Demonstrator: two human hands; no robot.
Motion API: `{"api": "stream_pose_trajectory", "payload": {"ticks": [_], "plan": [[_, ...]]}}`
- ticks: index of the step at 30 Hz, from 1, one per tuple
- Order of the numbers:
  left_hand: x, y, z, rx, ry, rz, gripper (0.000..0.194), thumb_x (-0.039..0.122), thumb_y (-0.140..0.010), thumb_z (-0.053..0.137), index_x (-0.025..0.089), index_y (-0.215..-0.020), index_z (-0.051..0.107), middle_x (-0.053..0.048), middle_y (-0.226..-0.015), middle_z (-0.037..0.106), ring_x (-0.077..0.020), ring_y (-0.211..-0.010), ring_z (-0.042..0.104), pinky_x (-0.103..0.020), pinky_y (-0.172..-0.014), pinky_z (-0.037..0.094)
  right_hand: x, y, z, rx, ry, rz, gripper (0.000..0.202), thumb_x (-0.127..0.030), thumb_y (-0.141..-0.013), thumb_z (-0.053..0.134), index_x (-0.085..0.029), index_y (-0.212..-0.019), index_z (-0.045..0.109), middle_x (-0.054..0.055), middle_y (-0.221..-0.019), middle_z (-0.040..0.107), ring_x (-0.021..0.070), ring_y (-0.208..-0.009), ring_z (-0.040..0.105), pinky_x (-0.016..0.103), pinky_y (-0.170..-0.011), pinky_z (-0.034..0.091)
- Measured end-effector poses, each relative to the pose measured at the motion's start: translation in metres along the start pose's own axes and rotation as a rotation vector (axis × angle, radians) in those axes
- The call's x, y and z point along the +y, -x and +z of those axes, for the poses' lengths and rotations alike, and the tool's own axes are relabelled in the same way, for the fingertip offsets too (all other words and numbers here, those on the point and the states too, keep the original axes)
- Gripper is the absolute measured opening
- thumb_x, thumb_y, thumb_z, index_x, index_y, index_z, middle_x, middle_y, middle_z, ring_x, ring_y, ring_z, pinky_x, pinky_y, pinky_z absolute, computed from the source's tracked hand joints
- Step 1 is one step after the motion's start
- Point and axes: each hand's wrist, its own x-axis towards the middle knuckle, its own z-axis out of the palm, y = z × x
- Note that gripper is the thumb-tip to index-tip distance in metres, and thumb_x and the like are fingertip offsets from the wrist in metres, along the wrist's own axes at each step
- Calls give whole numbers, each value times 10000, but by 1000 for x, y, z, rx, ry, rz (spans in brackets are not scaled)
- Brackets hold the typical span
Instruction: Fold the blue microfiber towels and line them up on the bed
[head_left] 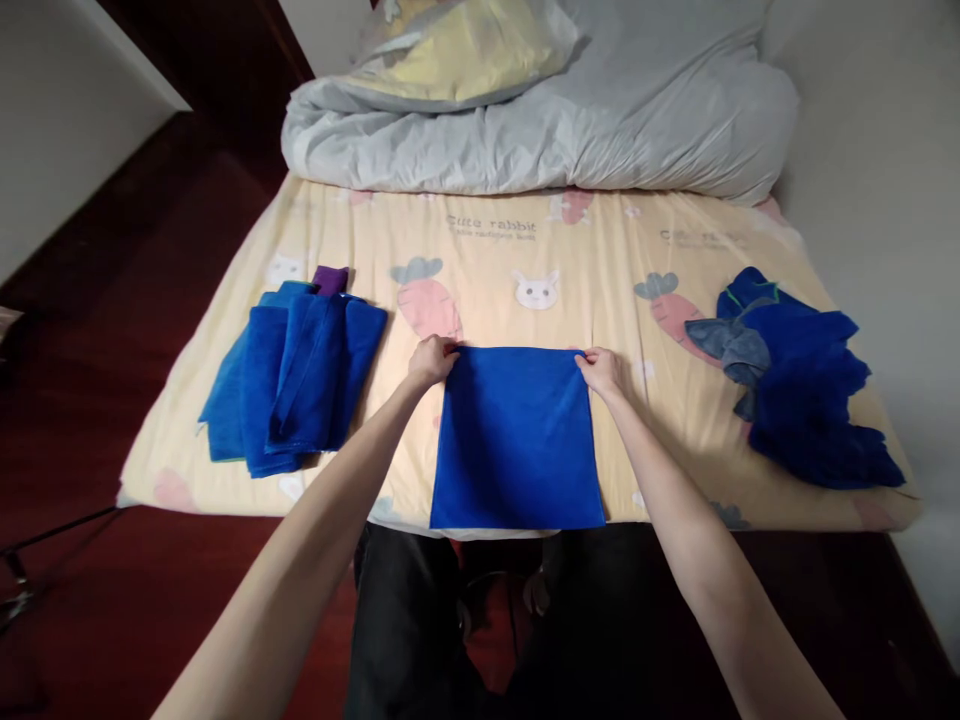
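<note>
A blue cloth (517,440) lies spread flat at the front edge of the bed, roughly square, its near side along the mattress edge. My left hand (433,360) pinches its far left corner. At the far right corner, my right hand (600,371) grips the cloth between thumb and fingers. Left of my arms rests a pile of folded blue cloths (304,375), with a purple piece (331,280) showing at its far end. A crumpled heap of blue cloths (806,370) is on the right, with a grey-blue cloth (731,345) on its left side.
The bed (517,270) has a yellow sheet printed with rabbits and carrots. A rolled grey quilt (525,140) and a yellow pillow (472,55) lie across the back. Walls stand on both sides, and dark red floor (150,300) shows at left.
</note>
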Motion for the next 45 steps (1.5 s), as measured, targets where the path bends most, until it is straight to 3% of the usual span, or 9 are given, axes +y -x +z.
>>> {"api": "stream_pose_trajectory", "payload": {"ticks": [7, 15, 19, 22, 27, 31, 38, 41, 45], "plan": [[3, -14, -13, -108, -37, 54, 200, 260, -758, 752, 159, -929, 773, -74, -877, 743, -232, -869, 685, -312, -833, 527, -4, -9, -3, -244, -221, 86, 110, -241, -806, 769, -164, -836, 697, 40, -798, 750, 176, -743, 706, 251, -687, 543], [17, -26, -29, 105, 75, -24, 256, 230, -873, 640, 123, -1075, 755, -119, -1022, 782, -254, -964, 704, -372, -919, 546, -19, -35, 4, -54, -189, -19, 125, -264, -883, 685, -141, -877, 706, 93, -883, 752, 237, -873, 719, 327, -812, 585], [33, -10, -15, 209, -17, 75, 425, 199, -938, 505, 115, -1324, 661, -182, -1351, 689, -315, -1284, 598, -488, -1114, 464, -39, -19, 13, 63, 78, -194, 308, -212, -915, 630, -121, -1200, 703, 162, -1199, 730, 321, -1213, 640, 487, -1088, 510], [45, 20, 10, 182, -94, 248, 532, 281, -980, 478, 132, -1486, 543, -179, -1620, 461, -346, -1510, 386, -552, -1251, 296, -56, 20, 20, 107, 261, -403, 546, -216, -982, 534, -136, -1521, 501, 189, -1596, 472, 362, -1510, 375, 615, -1247, 298], [60, 74, 59, 74, -92, 379, 625, 418, -1031, 399, 164, -1601, 419, -122, -1735, 265, -349, -1628, 124, -591, -1311, 108, -66, 82, 42, -188, 395, -732, 552, -296, -1056, 420, -191, -1598, 432, 87, -1738, 267, 282, -1621, 179, 550, -1328, 135], [54, 72, 74, 97, -78, 301, 656, 500, -1026, 419, 215, -1617, 412, -86, -1753, 219, -366, -1635, 53, -614, -1311, 68, -46, 70, 56, -211, 406, -641, 596, -413, -1076, 394, -187, -1627, 382, 93, -1740, 259, 282, -1631, 150, 573, -1325, 108], [45, 32, 59, 140, -53, 165, 708, 539, -1032, 395, 157, -1629, 373, -107, -1751, 215, -333, -1640, 42, -571, -1325, 78, -39, 28, 47, -103, 406, -433, 641, -419, -1086, 355, -130, -1656, 301, 150, -1741, 229, 319, -1632, 137, 635, -1309, 62], [57, 68, 62, 127, -63, 191, 696, 491, -1042, 385, 124, -1632, 355, -134, -1755, 180, -331, -1640, 43, -563, -1327, 68, -51, 70, 46, -87, 410, -489, 644, -379, -1076, 384, -133, -1662, 284, 140, -1752, 185, 325, -1641, 70, 651, -1305, 41], [57, 154, 71, 46, -67, 329, 636, 425, -1053, 360, 179, -1639, 358, -99, -1752, 195, -287, -1638, 103, -537, -1332, 104, -35, 152, 39, -189, 370, -659, 604, -396, -1091, 347, -190, -1658, 316, 86, -1743, 240, 244, -1638, 135, 535, -1336, 114]]}}
